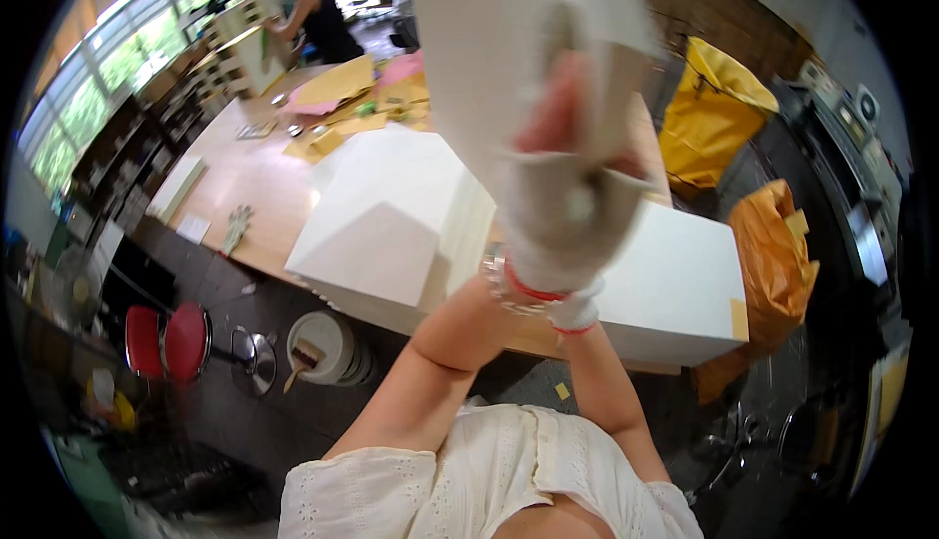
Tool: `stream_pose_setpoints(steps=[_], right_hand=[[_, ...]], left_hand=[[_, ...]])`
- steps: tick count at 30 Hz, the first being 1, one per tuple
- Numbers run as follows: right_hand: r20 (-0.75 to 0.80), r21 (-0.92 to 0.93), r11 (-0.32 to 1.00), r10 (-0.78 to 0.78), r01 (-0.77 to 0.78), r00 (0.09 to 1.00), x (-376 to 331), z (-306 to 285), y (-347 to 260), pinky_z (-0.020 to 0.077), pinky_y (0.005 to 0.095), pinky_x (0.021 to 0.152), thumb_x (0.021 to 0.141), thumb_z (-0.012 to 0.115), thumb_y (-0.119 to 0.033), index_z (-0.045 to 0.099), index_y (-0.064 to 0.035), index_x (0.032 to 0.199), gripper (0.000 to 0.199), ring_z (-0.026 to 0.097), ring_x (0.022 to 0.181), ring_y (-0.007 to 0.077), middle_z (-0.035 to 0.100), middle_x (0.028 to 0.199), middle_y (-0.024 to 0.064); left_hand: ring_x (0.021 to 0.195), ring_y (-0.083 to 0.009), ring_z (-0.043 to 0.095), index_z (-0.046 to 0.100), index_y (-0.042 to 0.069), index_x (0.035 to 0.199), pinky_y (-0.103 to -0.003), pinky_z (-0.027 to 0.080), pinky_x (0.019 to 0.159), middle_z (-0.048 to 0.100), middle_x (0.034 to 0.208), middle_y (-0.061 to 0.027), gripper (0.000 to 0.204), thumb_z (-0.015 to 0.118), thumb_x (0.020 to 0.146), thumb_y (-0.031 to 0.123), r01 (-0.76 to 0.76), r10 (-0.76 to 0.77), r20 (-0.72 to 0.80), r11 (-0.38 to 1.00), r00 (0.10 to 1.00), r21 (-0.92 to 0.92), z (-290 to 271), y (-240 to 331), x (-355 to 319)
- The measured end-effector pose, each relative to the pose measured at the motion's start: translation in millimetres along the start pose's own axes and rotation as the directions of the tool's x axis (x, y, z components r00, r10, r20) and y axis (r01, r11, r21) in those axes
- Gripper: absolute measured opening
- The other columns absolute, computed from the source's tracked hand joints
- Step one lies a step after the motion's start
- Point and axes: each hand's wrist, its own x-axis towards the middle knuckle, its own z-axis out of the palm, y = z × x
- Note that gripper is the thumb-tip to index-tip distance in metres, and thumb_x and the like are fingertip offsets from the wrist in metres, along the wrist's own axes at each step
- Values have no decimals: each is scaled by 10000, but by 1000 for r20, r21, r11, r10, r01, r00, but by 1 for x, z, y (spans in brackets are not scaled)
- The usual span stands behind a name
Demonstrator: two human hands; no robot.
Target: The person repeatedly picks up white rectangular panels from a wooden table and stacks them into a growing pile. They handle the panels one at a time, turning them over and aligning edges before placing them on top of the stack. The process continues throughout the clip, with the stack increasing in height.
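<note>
Both of my hands wear white gloves with red-edged cuffs. My left hand, bare fingers showing past the glove, is raised and closed on a thick sheaf of white paper. The sheaf stands up tall in front of me and is smeared by motion. Behind the left wrist is my right hand; little more than its cuff shows, and its fingers are hidden or blurred. Below the hands, a large stack of white paper lies on the left and another white stack on the right.
The wooden table also bears yellow and pink sheets and a loose glove. Yellow and orange sacks stand right. A bucket with a brush and a red chair are left. A person works far left.
</note>
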Motion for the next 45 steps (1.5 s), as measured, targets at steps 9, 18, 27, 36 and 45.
stream_pose_setpoints(steps=[9,18,27,36,45], right_hand=[[167,578,675,453,-459,876,-34,68,13,477,236,710,892,502,52,382,-53,1386,520,582,878,96,589,1062,36],[443,441,244,778,-864,446,-15,130,-5,531,310,757,917,592,-43,422,-9,1330,447,637,894,178,620,1058,110],[530,-513,492,826,-704,190,11,87,6,492,342,876,862,576,-550,471,31,1239,701,692,868,219,661,1055,196],[540,-546,476,829,-690,145,11,86,7,515,302,769,870,526,-605,496,-27,1045,604,704,647,190,707,789,103],[462,-546,550,827,-632,321,0,95,3,518,307,782,887,592,-475,516,-61,1186,516,701,722,193,702,945,101]], left_hand=[[1353,-440,364,428,12,1347,-451,329,1123,430,1400,-289,671,718,753,129,-54,-197,447,871,873,488,8,-77,6],[1026,-318,619,576,95,1157,-406,520,807,618,1142,-174,377,556,918,386,-170,-702,653,634,283,755,-257,-341,13],[615,-105,485,629,146,1027,-280,421,539,568,820,15,217,618,861,287,510,-983,164,101,-81,854,-285,-334,-62],[587,-94,444,625,117,990,-270,375,506,514,730,23,216,625,893,310,676,-965,177,-1,-195,737,-282,-384,-72],[1030,-150,593,518,42,1354,-280,476,897,635,1209,-65,509,585,953,348,268,-912,410,390,-24,881,-318,-294,-18]])
